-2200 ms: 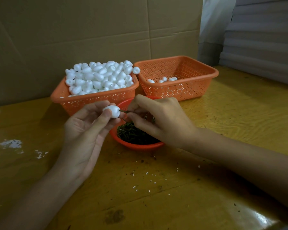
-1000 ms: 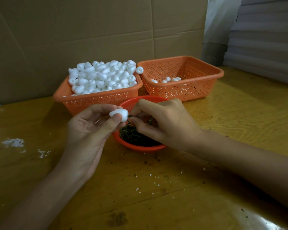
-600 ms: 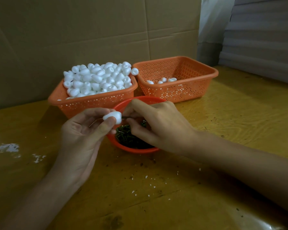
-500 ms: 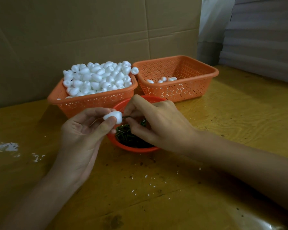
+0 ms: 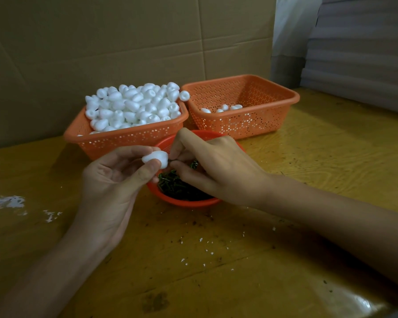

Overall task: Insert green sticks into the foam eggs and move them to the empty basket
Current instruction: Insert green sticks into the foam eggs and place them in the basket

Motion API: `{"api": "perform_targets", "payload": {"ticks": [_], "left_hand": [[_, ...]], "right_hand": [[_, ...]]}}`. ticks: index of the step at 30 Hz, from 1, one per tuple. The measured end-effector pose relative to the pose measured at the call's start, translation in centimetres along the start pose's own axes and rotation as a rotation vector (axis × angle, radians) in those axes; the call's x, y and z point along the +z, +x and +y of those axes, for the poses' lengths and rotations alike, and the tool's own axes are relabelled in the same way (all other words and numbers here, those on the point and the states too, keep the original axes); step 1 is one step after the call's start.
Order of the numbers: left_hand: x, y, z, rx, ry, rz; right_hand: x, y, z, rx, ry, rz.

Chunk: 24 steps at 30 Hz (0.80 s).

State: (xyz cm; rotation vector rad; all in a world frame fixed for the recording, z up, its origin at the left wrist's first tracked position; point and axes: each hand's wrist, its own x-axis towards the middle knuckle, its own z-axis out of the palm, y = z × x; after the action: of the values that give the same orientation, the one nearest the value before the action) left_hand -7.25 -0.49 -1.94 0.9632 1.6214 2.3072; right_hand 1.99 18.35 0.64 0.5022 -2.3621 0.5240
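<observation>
- The egg is held in the air above the near rim of the bowl, pinched between my left hand's thumb and fingertips.
- The stick shows only as a short dark stub between the egg's blunt end and my right hand, which pinches it with thumb and forefinger.
- Two seconds ago more of the stick showed in that gap. Now the right fingers sit almost against the foam, so I judge the stick nearly seated.
- That leaves the drop: this egg goes to the right basket, where a few eggs already lie.
- The left basket is heaped with eggs, so I judge the job is at an early stage.
- The bowl holds a dark tangle of sticks and stands on the table in front of both baskets.
- White crumbs speckle the table.
- I can read no writing, brand or label on the baskets, the bowl or the cardboard behind them.
</observation>
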Motion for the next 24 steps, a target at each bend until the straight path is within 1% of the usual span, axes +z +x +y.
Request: {"api": "perform_targets", "payload": {"ticks": [8,16,24], "left_hand": [[0.08,0.02,0.29,-0.019,-0.020,-0.020],[0.18,-0.09,0.52,-0.005,0.039,-0.047],[-0.04,0.03,0.33,-0.009,0.017,-0.042]], "right_hand": [[0.12,0.04,0.17,-0.013,-0.006,-0.008],[0.25,0.03,0.18,0.000,-0.037,0.007],[0.29,0.06,0.24,0.001,-0.028,-0.005]]}}
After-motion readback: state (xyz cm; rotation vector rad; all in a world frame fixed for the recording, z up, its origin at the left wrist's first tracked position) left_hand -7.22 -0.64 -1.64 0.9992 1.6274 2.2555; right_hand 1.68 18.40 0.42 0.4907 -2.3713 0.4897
